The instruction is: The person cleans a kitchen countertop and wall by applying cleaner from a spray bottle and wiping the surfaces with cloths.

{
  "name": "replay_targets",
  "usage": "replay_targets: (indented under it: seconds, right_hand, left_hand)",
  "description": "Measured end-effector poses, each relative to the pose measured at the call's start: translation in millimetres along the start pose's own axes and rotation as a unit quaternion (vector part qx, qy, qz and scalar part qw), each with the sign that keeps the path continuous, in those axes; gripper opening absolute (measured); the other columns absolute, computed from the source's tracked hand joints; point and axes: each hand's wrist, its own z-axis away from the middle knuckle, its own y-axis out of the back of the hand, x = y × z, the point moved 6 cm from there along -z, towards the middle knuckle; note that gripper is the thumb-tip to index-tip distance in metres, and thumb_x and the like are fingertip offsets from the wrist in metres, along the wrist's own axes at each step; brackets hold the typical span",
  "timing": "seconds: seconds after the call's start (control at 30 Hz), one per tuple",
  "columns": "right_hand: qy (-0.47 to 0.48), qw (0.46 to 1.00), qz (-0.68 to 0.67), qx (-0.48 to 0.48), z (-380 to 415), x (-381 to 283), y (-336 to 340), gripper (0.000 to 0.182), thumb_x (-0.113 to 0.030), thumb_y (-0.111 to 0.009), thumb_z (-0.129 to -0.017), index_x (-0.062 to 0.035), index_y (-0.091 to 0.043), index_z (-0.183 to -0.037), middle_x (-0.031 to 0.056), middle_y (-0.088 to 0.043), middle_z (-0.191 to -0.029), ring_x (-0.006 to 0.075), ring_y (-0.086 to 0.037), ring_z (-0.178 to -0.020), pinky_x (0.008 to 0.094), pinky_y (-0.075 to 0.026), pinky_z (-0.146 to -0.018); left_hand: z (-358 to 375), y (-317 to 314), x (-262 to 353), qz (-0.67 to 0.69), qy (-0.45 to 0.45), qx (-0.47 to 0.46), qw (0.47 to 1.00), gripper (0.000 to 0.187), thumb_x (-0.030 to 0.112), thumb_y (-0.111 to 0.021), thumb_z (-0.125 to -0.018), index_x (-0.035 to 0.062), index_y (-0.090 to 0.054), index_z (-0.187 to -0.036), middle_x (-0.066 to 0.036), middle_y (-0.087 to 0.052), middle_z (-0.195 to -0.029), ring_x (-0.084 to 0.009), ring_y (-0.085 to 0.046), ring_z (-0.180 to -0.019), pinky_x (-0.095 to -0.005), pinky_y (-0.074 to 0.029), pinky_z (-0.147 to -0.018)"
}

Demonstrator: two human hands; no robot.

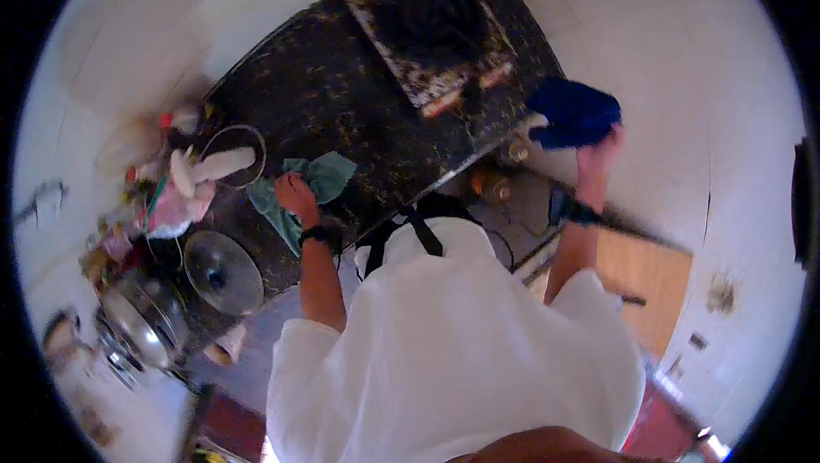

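Note:
On the dark speckled countertop (342,79), my left hand (296,196) is closed on a crumpled green cloth (329,174), part of which spreads toward the counter's front edge. Out to the right, past the counter's end, my right hand (600,151) grips a dark blue cloth (574,113) held up off the surface. The fingers of both hands are partly blurred or tucked against the fabric. A round glass lid (224,273) lies to the left of the green cloth.
A stained stove (431,27) with a blackened burner stands on the counter's far part. Shiny metal pots (141,318), a pink and white bag (177,207) and blurred items crowd the left side. Small jars (491,184) sit below the counter edge, beside a wooden panel (641,284).

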Motion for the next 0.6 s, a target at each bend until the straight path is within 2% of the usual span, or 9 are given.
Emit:
replay_targets:
  seconds: [0.07, 0.1, 0.17, 0.23, 0.3, 0.37, 0.5, 0.57, 0.6]
  right_hand:
    - [-0.006, 1.000, -0.011, -0.010, 21.0, -4.0, -46.0, 0.051, -0.038, -0.051, -0.087, -0.0051, -0.055, -0.127, 0.0121, -0.057, -0.129, 0.0299, -0.053, -0.120, 0.0468, -0.039, -0.106]
    - [-0.004, 1.000, -0.006, 0.018, 37.4, -2.3, -78.8, 0.052, -0.039, -0.050, -0.088, -0.0050, -0.054, -0.128, 0.0122, -0.057, -0.130, 0.0299, -0.052, -0.121, 0.0470, -0.038, -0.107]
    - [-0.044, 0.999, -0.011, -0.013, 64.9, 16.7, -141.0, 0.052, -0.039, -0.050, -0.088, -0.0052, -0.054, -0.128, 0.0120, -0.057, -0.130, 0.0299, -0.052, -0.121, 0.0465, -0.038, -0.107]
    - [-0.069, 0.997, -0.017, -0.043, 69.8, 50.2, -192.2, 0.052, -0.039, -0.051, -0.088, -0.0055, -0.054, -0.128, 0.0118, -0.057, -0.130, 0.0299, -0.052, -0.122, 0.0460, -0.038, -0.107]
    - [-0.158, 0.978, -0.068, -0.114, 76.5, 101.0, -228.4, 0.047, -0.039, -0.052, -0.089, -0.0065, -0.058, -0.123, 0.0096, -0.059, -0.126, 0.0279, -0.053, -0.119, 0.0441, -0.040, -0.104]
    - [-0.207, 0.977, -0.029, -0.033, 87.7, 151.9, -267.0, 0.039, -0.036, -0.058, -0.087, -0.0084, -0.061, -0.114, 0.0078, -0.061, -0.119, 0.0277, -0.057, -0.106, 0.0437, -0.046, -0.095]
    - [-0.121, 0.964, 0.224, -0.078, 78.6, 289.0, -312.0, 0.036, -0.027, -0.063, -0.086, -0.0029, -0.061, -0.113, 0.0089, -0.060, -0.117, 0.0239, -0.054, -0.110, 0.0379, -0.043, -0.095]
    - [-0.018, 0.917, 0.394, -0.051, 72.4, 354.9, -326.1, 0.039, -0.027, -0.063, -0.086, 0.0018, -0.059, -0.113, 0.0157, -0.054, -0.124, 0.0285, -0.051, -0.112, 0.0390, -0.040, -0.096]
    - [0.053, 0.877, 0.464, -0.114, 67.0, 386.7, -331.1, 0.043, -0.028, -0.064, -0.087, 0.0036, -0.057, -0.115, 0.0186, -0.050, -0.128, 0.0314, -0.047, -0.116, 0.0391, -0.038, -0.098]
  left_hand:
    - [-12.3, -15.9, -47.7, -0.108, 0.196, -0.040, 0.974, 0.027, 0.030, -0.061, -0.082, 0.0049, -0.061, -0.092, -0.010, -0.058, -0.104, -0.0363, -0.053, -0.100, -0.0523, -0.043, -0.076]
    - [-6.7, 1.1, -41.5, -0.105, 0.216, -0.020, 0.971, 0.027, 0.030, -0.061, -0.082, 0.0049, -0.061, -0.092, -0.010, -0.058, -0.104, -0.0363, -0.053, -0.100, -0.0523, -0.043, -0.076]
    - [-8.6, 33.7, 28.7, -0.229, 0.041, 0.015, 0.972, 0.030, 0.035, -0.060, -0.083, 0.0063, -0.059, -0.091, -0.012, -0.057, -0.104, -0.0361, -0.053, -0.102, -0.0530, -0.043, -0.077]
    - [0.8, 35.0, 17.9, -0.208, -0.019, 0.102, 0.973, 0.029, 0.036, -0.060, -0.083, 0.0081, -0.058, -0.089, -0.014, -0.055, -0.105, -0.0355, -0.051, -0.101, -0.0530, -0.042, -0.078]
    - [3.8, 43.5, 4.2, -0.207, 0.032, 0.090, 0.974, 0.029, 0.036, -0.061, -0.082, 0.0084, -0.057, -0.089, -0.014, -0.054, -0.105, -0.0353, -0.051, -0.101, -0.0524, -0.041, -0.079]
    - [10.0, 46.9, -10.3, -0.209, 0.084, 0.060, 0.972, 0.029, 0.036, -0.061, -0.082, 0.0088, -0.056, -0.089, -0.014, -0.053, -0.104, -0.0350, -0.050, -0.100, -0.0517, -0.041, -0.080]
    - [-8.3, 52.9, -21.8, -0.188, 0.111, 0.069, 0.973, 0.029, 0.035, -0.061, -0.080, 0.0077, -0.056, -0.088, -0.013, -0.053, -0.102, -0.0341, -0.050, -0.099, -0.0513, -0.040, -0.081]
    - [-6.8, 50.0, -24.3, -0.196, 0.132, 0.046, 0.971, 0.029, 0.034, -0.061, -0.080, 0.0075, -0.056, -0.087, -0.013, -0.053, -0.102, -0.0339, -0.050, -0.099, -0.0513, -0.040, -0.081]
    - [-10.6, 51.3, -18.6, -0.208, 0.135, 0.063, 0.967, 0.029, 0.035, -0.061, -0.079, 0.0076, -0.055, -0.087, -0.012, -0.054, -0.101, -0.0338, -0.050, -0.099, -0.0512, -0.040, -0.081]
